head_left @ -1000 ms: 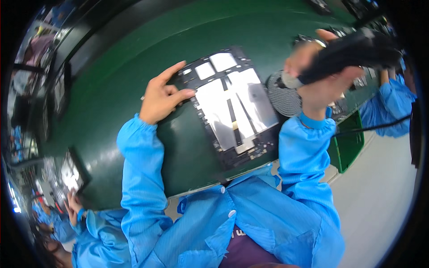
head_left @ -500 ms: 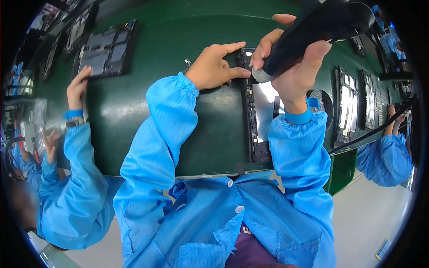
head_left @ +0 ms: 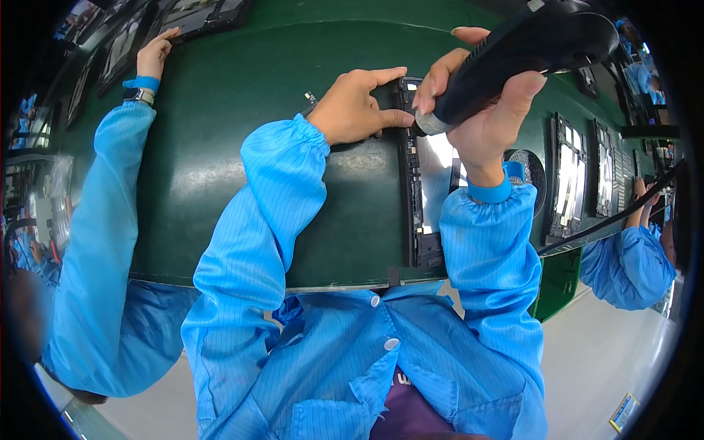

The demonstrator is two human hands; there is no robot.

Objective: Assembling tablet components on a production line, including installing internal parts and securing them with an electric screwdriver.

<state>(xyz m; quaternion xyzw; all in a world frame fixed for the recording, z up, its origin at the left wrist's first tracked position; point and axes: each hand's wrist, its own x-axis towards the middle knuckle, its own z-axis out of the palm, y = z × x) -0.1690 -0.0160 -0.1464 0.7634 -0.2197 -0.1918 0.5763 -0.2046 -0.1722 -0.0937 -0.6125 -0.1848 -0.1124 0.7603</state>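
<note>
My right hand [head_left: 480, 121] grips a black power screwdriver [head_left: 524, 55]. The tool slants down to the left, its grey-collared tip at the upper left edge of an opened electronic device [head_left: 429, 176]. That device is a dark-framed slab with a shiny silvery inside, partly covered by my right hand and sleeve. My left hand [head_left: 352, 110] lies beside it, thumb and forefinger stretched apart toward the frame's left edge, the thumb close to the screwdriver tip. Its other fingers curl under, mostly hidden. A small connector end [head_left: 309, 97] sticks out behind the left hand.
Similar opened devices [head_left: 567, 176] lie to the right on the green table [head_left: 213, 191]. A round mesh-like object [head_left: 524, 176] is partly behind my right wrist. At far left, a co-worker's hand [head_left: 155, 53] touches another device [head_left: 205, 18]. A black cable [head_left: 623, 213] crosses the right side.
The co-worker's arm at left has reached farther away, and the device at that hand has moved toward the back. My hands and the screwdriver have hardly moved.
</note>
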